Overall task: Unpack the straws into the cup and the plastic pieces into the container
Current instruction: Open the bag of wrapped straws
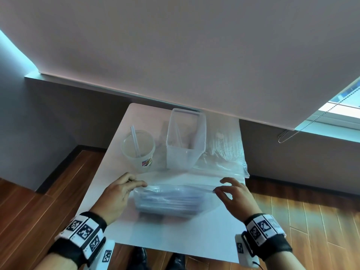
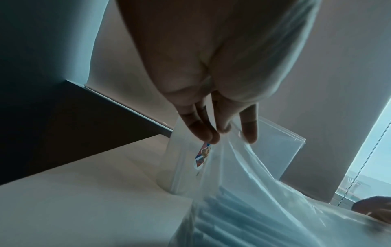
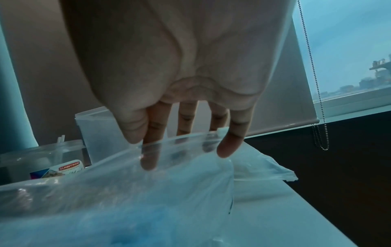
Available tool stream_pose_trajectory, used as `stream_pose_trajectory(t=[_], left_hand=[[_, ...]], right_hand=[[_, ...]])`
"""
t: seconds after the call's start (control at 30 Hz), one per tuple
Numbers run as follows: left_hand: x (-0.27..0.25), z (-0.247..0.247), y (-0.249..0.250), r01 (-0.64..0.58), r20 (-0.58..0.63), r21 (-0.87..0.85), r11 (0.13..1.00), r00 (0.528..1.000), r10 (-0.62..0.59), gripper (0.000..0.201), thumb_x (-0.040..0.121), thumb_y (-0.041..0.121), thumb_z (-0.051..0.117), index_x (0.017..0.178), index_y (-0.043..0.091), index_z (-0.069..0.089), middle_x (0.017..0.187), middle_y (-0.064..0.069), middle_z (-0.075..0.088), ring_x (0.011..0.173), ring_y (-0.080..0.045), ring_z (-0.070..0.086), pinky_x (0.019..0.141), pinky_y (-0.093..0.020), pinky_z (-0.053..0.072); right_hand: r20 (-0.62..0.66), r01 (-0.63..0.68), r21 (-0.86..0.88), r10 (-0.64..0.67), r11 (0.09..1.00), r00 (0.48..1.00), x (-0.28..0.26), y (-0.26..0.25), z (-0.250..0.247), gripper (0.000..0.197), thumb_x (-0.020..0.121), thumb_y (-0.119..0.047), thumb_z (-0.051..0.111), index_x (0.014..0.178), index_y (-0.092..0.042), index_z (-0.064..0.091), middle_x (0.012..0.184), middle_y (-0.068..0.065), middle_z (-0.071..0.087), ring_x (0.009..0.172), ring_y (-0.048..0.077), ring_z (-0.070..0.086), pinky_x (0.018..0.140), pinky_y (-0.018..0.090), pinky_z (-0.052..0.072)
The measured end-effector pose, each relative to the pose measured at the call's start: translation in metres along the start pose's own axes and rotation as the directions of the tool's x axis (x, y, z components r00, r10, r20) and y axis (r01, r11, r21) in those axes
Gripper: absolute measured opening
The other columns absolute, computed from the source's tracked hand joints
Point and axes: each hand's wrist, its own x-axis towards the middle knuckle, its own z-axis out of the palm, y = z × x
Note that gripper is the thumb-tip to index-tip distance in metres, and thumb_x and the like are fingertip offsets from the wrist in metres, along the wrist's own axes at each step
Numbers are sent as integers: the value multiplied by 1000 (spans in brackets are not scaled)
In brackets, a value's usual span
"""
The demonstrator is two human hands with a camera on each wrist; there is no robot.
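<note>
A clear bag of several straws lies on the white table between my hands. My left hand pinches the bag's upper left edge between thumb and fingers. My right hand holds the upper right edge, with its index finger behind the film and the thumb in front. The edge is stretched between both hands. Behind the bag stands a clear cup with one straw in it. Right of the cup, a tall clear container holds a thin plastic piece.
A second crumpled clear bag lies at the table's back right, beside the container. The table is narrow, with wooden floor on both sides. A window blind hangs close behind it, and its bead cord dangles at the right.
</note>
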Motion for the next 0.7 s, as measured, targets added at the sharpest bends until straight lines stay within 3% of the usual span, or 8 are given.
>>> stream_pose_trajectory(t=[0.1,0.17,0.27,0.37,0.43,0.53,0.6,0.7], left_hand=[[0,-1,5,37,33,6,999,999,-37,57,92,-11,50,108,41,65,100,15,51,99,-4,58,90,-11,42],[0,1,12,55,64,33,998,996,-57,49,94,-3,49,111,40,64,100,14,50,102,-5,54,94,-20,43],[3,4,33,153,139,124,980,976,-170,32,98,33,40,121,42,60,95,17,42,100,-6,46,92,-28,44],[14,12,53,259,230,292,921,915,-331,52,91,67,21,116,43,61,98,8,38,101,-12,42,91,-32,43],[21,22,61,375,252,350,859,845,-472,57,95,64,22,103,31,68,108,0,37,104,-20,45,93,-38,44],[28,31,65,461,149,441,770,809,-569,44,100,41,35,89,15,68,126,-6,41,99,-26,54,86,-37,47],[29,29,69,470,105,473,745,809,-578,19,95,21,49,99,13,65,136,-6,40,101,-26,56,84,-37,49],[27,27,73,418,114,471,776,844,-524,47,85,5,58,129,17,48,137,-5,29,109,-25,50,87,-36,50]], right_hand=[[55,-87,-88,92,992,994,5,-7,-1,34,98,-48,43,100,-37,75,125,-22,52,112,18,43,93,23,30],[32,-108,-133,113,985,993,6,-12,-2,29,98,-41,47,116,-35,69,132,-16,53,114,21,43,93,23,32],[127,-57,-224,87,973,988,3,-17,-2,78,80,-28,65,148,-38,29,151,-19,26,123,22,35,94,32,41],[169,-62,-220,100,973,980,-2,-21,-1,103,70,-21,67,150,-43,7,151,-27,7,128,22,24,96,37,41],[123,-45,-219,73,975,990,-4,-21,3,91,74,-16,62,149,-42,18,153,-25,17,127,23,28,97,34,42],[-54,-59,-214,49,975,997,-6,-21,8,66,82,0,52,136,-39,50,138,-17,46,112,18,45,73,25,48],[-104,-80,-230,57,970,993,-7,-22,13,71,79,12,49,130,-38,58,129,-13,53,103,19,48,63,26,46],[-76,-89,-234,73,968,994,-8,-21,18,88,74,19,46,141,-37,42,141,-10,40,106,19,44,67,25,51]])
